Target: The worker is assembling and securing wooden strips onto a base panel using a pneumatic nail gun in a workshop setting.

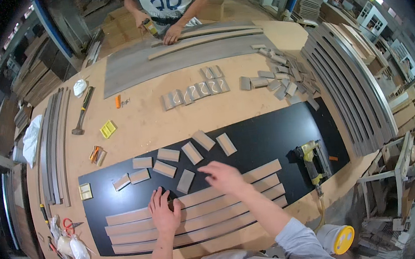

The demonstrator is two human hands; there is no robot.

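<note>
My left hand [165, 215] is over the left part of several long wooden slats [216, 212] lying side by side. Its thumb and fingers close around something small and dark, mostly hidden by the hand. My right hand [224, 178] hovers above the top slat, fingers stretched toward a loose grey block [186, 181], with nothing in its grasp. Beyond both hands, several short wooden blocks [164, 169] are scattered on the black panel [259, 139] under the slats. Further right on that panel rests a yellow-green air nailer [313, 164], its hose running off the near edge.
Across the table, another person's hands [173, 34] work with a power tool [149, 27] at a grey panel [130, 69]. A block pile [282, 73], glue-lined blocks [196, 91], a hammer [83, 111], long strips [53, 145] and red-handled scissors [69, 225] lie around. Slatted panels [350, 89] stack at right.
</note>
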